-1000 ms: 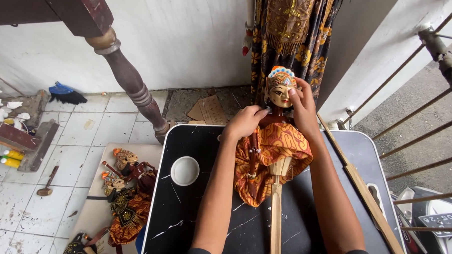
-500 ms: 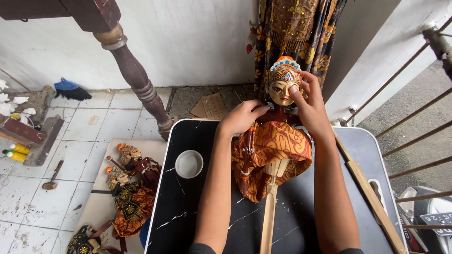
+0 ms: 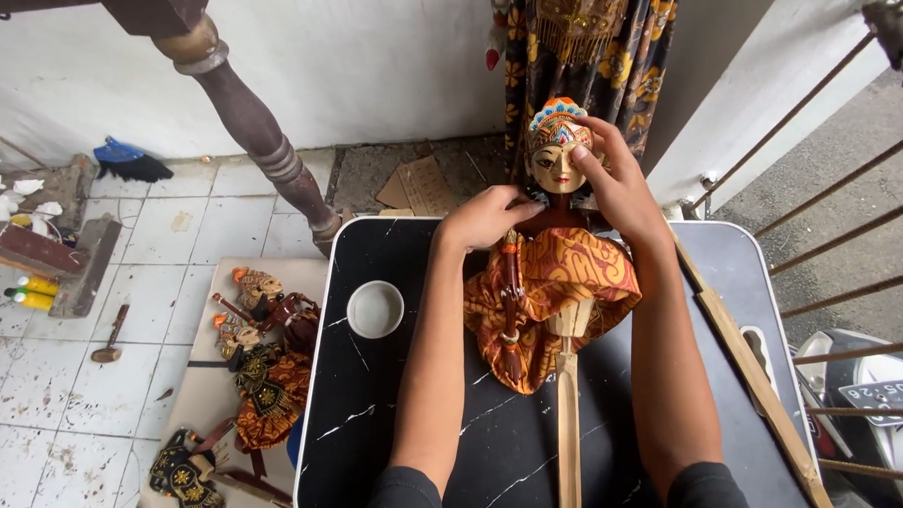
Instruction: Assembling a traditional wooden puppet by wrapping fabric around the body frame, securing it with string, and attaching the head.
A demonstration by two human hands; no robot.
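Our right hand [image 3: 614, 178] cups the side of the puppet's head [image 3: 556, 152] while our left hand [image 3: 485, 218] grips its neck, both clamped on the puppet [image 3: 553, 281] at the upper centre of the frame. It lies on the black tabletop [image 3: 377, 427], beside a white cup [image 3: 374, 309]. More puppets [image 3: 260, 361] lie on the floor at lower left.

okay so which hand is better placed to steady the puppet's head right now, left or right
Probably the right hand: its fingers already wrap the side of the puppet's head. The left hand sits lower, at the neck and shoulder above the orange skirt.
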